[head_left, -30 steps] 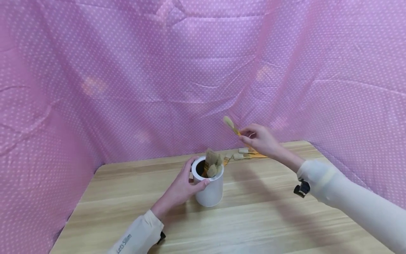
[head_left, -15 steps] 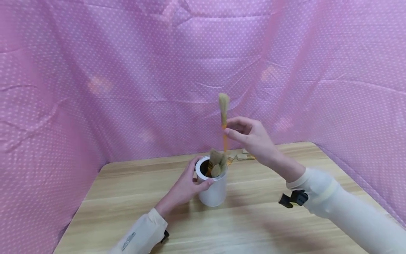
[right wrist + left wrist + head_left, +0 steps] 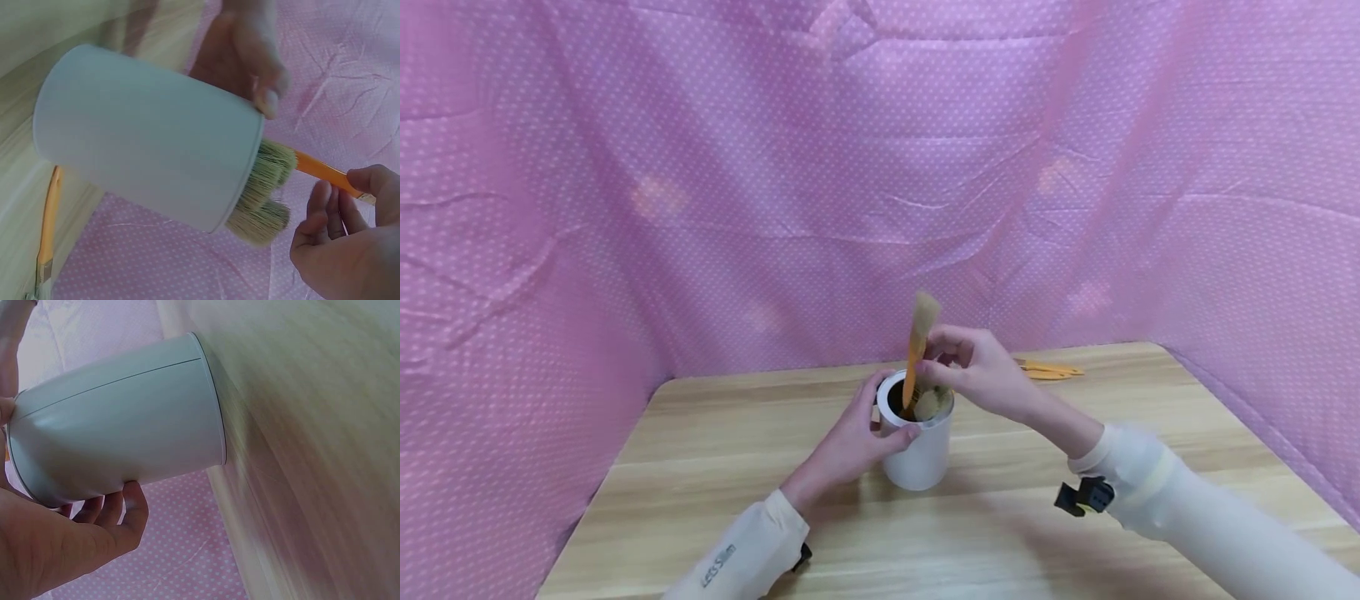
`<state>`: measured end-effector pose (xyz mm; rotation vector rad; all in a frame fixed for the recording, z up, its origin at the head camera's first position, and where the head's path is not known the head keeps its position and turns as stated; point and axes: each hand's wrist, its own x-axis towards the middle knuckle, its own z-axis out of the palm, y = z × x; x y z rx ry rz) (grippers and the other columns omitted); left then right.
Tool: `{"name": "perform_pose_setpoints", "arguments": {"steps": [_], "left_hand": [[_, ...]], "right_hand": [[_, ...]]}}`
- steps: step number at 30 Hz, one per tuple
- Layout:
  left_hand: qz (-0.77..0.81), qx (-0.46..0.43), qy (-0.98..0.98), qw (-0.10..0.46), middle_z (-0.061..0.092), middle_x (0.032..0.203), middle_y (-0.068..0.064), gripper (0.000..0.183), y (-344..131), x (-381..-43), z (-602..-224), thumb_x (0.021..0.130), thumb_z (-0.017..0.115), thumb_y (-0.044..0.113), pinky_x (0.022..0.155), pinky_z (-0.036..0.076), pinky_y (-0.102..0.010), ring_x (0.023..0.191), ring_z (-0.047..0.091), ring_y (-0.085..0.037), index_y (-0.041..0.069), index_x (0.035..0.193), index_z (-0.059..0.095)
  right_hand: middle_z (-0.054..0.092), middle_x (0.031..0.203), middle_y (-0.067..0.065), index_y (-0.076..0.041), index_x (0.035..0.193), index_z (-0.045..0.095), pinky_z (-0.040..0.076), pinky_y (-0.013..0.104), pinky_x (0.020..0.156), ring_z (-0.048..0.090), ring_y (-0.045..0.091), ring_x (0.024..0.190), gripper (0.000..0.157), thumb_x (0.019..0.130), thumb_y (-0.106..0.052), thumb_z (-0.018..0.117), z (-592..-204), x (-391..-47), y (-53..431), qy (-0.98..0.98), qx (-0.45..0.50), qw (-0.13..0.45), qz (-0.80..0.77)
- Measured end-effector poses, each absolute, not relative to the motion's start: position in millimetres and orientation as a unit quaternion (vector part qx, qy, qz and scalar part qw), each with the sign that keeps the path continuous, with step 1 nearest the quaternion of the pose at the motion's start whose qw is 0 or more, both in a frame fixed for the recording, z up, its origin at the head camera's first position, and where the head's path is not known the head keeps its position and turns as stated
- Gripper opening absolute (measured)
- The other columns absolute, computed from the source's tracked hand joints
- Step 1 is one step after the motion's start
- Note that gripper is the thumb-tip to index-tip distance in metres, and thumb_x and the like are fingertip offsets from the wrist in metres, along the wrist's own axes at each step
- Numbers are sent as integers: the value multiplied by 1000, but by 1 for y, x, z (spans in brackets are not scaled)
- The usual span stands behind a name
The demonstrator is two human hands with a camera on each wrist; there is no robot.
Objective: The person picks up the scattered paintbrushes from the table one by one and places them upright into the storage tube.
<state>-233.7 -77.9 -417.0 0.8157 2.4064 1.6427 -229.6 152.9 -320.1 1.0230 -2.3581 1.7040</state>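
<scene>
The surface is light wood grain with rounded far corners. Pink cloth with white dots encloses it at left, far side and right. The can stands upright near the middle of the surface. The left hand grips it from the left, thumb at the near side of the rim. The right hand pinches a brush near its bristle end; the brush is bristles up, slightly tilted, with its handle in the can's mouth (depth cannot be told). Loose brushes lie at the far right of the surface, partly hidden by the right hand.

View differences: only the head view shows the held brush's bristles and the can's dark interior. The left wrist view shows a seam running along the can's wall. The right wrist view shows most clearly the bristle heads projecting past the rim, clear of the right hand's fingers.
</scene>
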Motion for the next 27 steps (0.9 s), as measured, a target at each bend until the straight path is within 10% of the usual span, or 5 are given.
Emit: {"name": "perform_pose_setpoints", "arguments": {"steps": [19,27], "left_hand": [[541,263,796,60,43,143,3,87,-76,-237,-416,89,78,47,99,47,-46,127,50,-17,25,156,27],[541,257,798,61,41,144,2,85,-76,-231,-413,90,77,44,100,47,-46,127,49,-17,26,156,26]], "right_hand": [[62,80,-1,-10,90,65,50,29,62,57,18,72,14,89,-1,75,-346,-222,160,-803,344,117,471],[68,94,-6,-13,112,73,44,29,59,58,17,73,22,91,-10,79,-347,-225,164,-803,370,116,452]]}}
